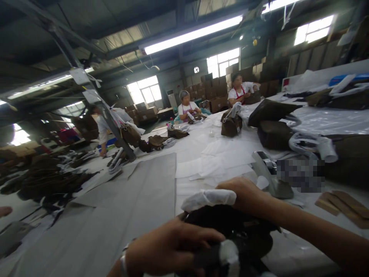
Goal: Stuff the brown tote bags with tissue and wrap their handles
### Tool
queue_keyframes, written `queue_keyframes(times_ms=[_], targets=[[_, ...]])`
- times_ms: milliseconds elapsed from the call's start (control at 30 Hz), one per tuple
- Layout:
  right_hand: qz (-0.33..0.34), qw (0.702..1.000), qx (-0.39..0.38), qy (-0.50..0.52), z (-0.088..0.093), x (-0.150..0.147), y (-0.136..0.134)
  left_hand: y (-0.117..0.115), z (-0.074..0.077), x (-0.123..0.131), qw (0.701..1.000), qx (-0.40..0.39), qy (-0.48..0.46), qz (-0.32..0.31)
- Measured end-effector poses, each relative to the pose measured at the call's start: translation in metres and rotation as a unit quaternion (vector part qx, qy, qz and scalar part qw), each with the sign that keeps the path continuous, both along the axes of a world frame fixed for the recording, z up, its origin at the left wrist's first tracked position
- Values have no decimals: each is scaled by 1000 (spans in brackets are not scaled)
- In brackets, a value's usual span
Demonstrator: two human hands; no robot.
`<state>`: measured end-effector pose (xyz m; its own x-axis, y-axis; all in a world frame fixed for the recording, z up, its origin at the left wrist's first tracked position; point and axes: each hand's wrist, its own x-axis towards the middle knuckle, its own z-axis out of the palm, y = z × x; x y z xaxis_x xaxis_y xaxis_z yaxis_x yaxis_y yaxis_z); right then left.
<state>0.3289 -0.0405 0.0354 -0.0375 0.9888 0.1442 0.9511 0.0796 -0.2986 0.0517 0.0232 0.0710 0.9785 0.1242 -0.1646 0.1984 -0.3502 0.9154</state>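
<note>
A dark olive handbag point(253, 240) is directly in front of me, its black inside facing up. White wrapping covers its far handle point(209, 198), and a white-wrapped part point(229, 252) shows at the near side. My left hand point(173, 244), with a bracelet at the wrist, is closed on the near edge of the bag, fingers bent over it. Beyond the bag, my right hand point(242, 192) curls down over its far side next to the wrapped handle. Its fingertips are hidden there.
A grey tape dispenser point(272, 175) stands beyond my right forearm, with brown card pieces point(343, 206) nearby. More bags point(275, 132) crowd the right side. Grey sheeting point(123, 204) covers the table at left. Co-workers point(188, 109) work across the table; another person's fingertip point(5, 211) shows at the left edge.
</note>
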Motion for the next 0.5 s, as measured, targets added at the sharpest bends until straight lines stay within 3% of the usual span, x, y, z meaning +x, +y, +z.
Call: queue_keyframes(times_ms=[33,67,100,167,200,233,300,367,433,500], targets=[[3,1000,-2,4,-1,1,0,3,4,-21,997,-28,-37,60],[5,1000,-2,7,-2,1,-1,8,3,-39,980,-54,-107,161],[4,1000,-1,10,-2,0,-1,13,-2,-54,942,-67,-187,269],[4,1000,-2,16,0,-2,-2,28,-24,-70,828,-75,-314,458],[8,1000,-5,20,1,-4,-3,37,-38,-70,779,-78,-342,520],[13,1000,-8,22,4,-5,-3,47,-53,-66,747,-83,-347,560],[20,999,-13,24,8,-8,-3,66,-77,-50,742,-86,-300,593],[8,1000,-5,11,12,-9,-1,80,-91,-35,774,-73,-221,589],[-8,1000,3,-8,14,-9,2,84,-90,-29,800,-36,-151,579],[-21,999,-8,-33,14,-8,5,75,-73,-34,798,18,-120,591]])
